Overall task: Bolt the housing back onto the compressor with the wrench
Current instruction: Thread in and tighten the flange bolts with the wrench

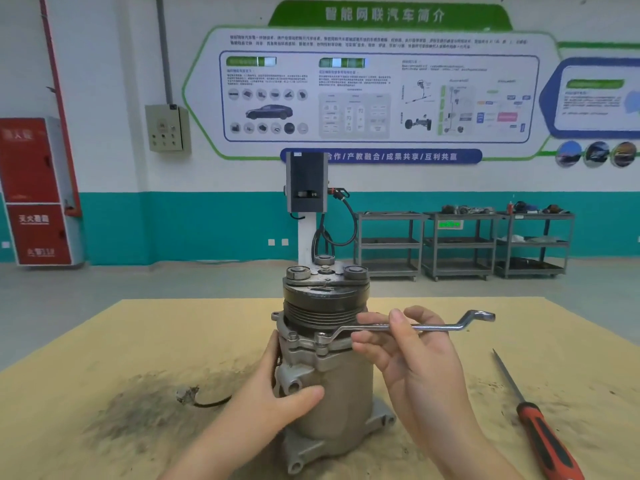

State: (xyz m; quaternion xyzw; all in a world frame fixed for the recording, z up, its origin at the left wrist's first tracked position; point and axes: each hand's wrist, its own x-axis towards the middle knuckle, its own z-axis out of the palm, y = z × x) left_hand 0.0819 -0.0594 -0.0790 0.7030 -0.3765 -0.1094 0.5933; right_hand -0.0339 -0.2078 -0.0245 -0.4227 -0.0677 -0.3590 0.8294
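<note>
Upright, grey ribbed compressor (329, 386) gripped by left hand (277, 393), right hand (412, 358) pinching offset wrench (408, 326) on bolt (321, 339)

Bright, even indoor light, soft shadows, sharp centre, wide-angle bending and slight blur at edges.

White-and-teal wall (207, 216) — poster board (377, 95), 3 grey carts (464, 244), red cabinet (34, 192).

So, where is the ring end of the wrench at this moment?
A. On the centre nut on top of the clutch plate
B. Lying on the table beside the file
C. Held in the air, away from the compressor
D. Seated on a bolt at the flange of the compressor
D: the wrench, held by the right hand, has its ring end down over a bolt on the compressor flange, below the pulley.
</note>
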